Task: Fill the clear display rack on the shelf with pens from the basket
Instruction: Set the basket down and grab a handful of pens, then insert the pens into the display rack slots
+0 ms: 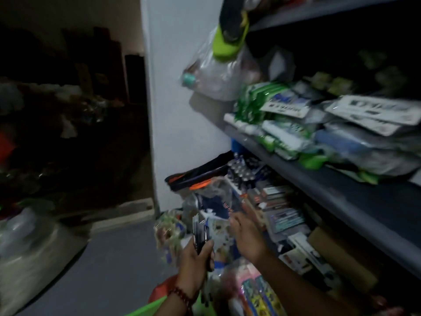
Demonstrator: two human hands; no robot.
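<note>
Left hand [196, 254], beaded bracelet [182, 295] at the wrist, fingers clamped round a bundle of dark pens [200, 231] held upright, ends projecting above the fist. Right hand [247, 238] extended into the lower shelf space, fingers reaching toward a clear packet [235, 201]; too blurred to tell whether gripping anything or held apart. Further back on the same level, rows of upright pens [241, 172] with pale tops, apparently in the display rack, its clear walls not traceable through the blur. Beside the right hand, stacked small boxes [280, 201]. Above, grey shelf board [319, 181] loaded with green-and-white packets [273, 124]. Green basket rim [159, 307] at the bottom edge, just below the left wrist
</note>
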